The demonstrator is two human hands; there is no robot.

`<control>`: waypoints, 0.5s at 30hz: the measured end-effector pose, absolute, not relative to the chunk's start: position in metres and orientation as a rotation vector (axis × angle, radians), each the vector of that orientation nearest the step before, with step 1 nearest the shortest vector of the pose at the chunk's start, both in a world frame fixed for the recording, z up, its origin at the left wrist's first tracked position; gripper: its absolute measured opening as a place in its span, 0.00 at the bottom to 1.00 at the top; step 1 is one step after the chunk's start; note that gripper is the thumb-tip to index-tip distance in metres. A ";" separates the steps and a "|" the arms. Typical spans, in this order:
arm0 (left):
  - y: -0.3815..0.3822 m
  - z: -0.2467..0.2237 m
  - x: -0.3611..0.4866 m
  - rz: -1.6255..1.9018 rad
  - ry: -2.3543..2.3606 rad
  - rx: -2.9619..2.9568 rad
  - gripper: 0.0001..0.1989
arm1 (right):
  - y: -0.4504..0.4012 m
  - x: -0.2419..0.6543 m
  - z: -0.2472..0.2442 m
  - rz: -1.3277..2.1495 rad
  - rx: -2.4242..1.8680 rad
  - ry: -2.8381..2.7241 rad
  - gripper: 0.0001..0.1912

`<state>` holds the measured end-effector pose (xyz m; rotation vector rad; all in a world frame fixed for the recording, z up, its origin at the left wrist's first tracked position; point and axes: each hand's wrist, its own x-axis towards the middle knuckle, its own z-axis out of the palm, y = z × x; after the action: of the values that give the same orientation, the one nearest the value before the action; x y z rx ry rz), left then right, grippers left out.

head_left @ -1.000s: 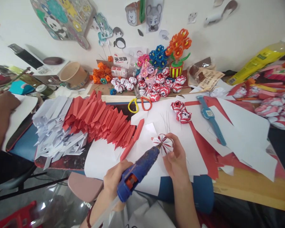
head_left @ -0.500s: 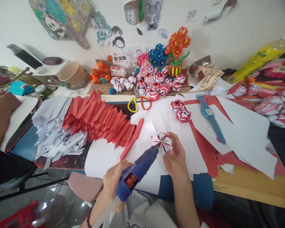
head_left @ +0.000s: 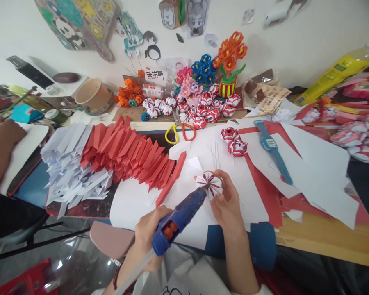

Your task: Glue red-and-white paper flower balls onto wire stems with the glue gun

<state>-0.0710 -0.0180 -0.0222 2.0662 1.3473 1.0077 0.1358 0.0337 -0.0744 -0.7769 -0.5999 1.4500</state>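
Observation:
My left hand (head_left: 149, 233) is wrapped round the handle of a blue glue gun (head_left: 180, 219), with a pale glue stick coming out of its back end. The nozzle touches or nearly touches the middle of a red and white paper flower (head_left: 209, 185). That flower is held between the fingers of my right hand (head_left: 227, 198). Thin wires (head_left: 214, 155) lie on the white paper just beyond it. Farther back are two finished-looking red and white flowers (head_left: 237, 146). Folded red paper pieces (head_left: 126, 149) and folded white ones (head_left: 69, 151) are piled to the left.
Scissors (head_left: 189, 132) lie behind the sheets, in front of clustered paper flowers (head_left: 203, 110). A blue watch (head_left: 272, 147) rests on paper at the right. Another person's hand (head_left: 7, 133) is at the far left. A yellow bottle (head_left: 335, 76) lies at the back right.

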 end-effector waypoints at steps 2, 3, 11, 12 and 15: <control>-0.018 -0.021 -0.072 0.995 1.346 2.037 0.13 | 0.034 0.136 -0.073 1.461 -0.768 -0.599 0.31; -0.018 -0.021 -0.073 0.986 1.352 2.024 0.13 | 0.034 0.136 -0.073 1.462 -0.769 -0.596 0.31; -0.023 -0.021 -0.080 0.904 1.414 1.925 0.15 | 0.032 0.136 -0.075 1.447 -0.794 -0.558 0.33; -0.023 -0.021 -0.080 0.903 1.412 1.917 0.15 | 0.032 0.136 -0.075 1.446 -0.794 -0.557 0.33; -0.024 -0.025 -0.083 0.929 1.416 1.926 0.15 | 0.033 0.136 -0.076 1.439 -0.785 -0.553 0.32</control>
<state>-0.0827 -0.0245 -0.0249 1.9262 1.4156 0.9294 0.1361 0.0329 -0.0757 -0.7853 -0.5534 1.4392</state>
